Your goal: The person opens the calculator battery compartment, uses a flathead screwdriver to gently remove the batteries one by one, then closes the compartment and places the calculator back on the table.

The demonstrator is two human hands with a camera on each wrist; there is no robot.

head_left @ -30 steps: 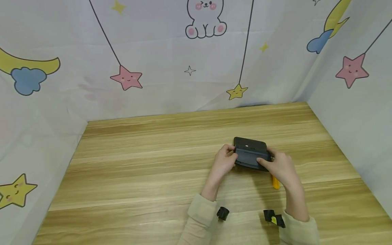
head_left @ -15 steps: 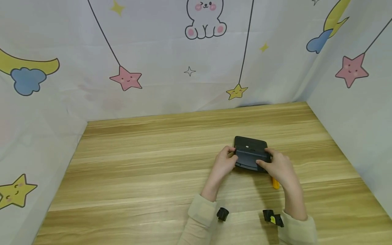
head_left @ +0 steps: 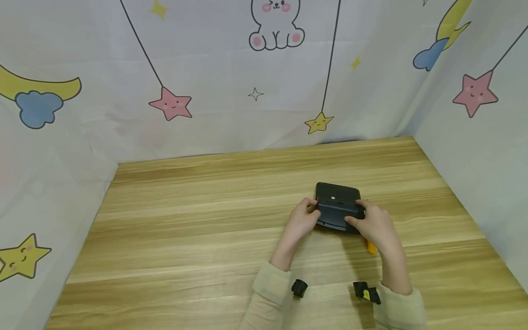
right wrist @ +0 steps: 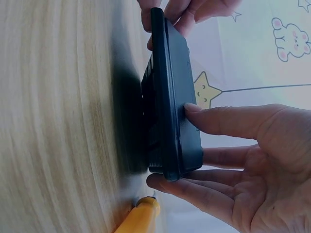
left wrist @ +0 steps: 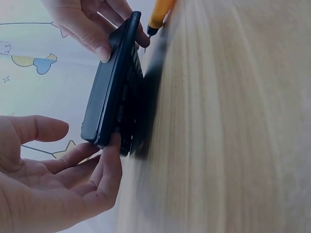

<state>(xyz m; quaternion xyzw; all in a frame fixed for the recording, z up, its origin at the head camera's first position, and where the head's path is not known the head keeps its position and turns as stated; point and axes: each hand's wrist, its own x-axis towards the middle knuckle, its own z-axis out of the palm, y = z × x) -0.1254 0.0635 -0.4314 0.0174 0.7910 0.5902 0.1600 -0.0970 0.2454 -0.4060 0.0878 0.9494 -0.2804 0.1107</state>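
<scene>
The black device (head_left: 339, 213) is held key-side down just over the counter (head_left: 198, 229), right side pinched by thumb and fingers of the right hand (head_left: 377, 227), left edge hooked by curled fingers of the left hand (head_left: 302, 221), smack between the 2, neither nearer.

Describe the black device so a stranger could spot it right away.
Find the wood-grain table, then the two hands over its right half. Between the left hand and right hand is the device, a flat black slab with keys on its underside. It alone is held by both hands; its neighbour, the orange tool, lies by the right hand.
</scene>
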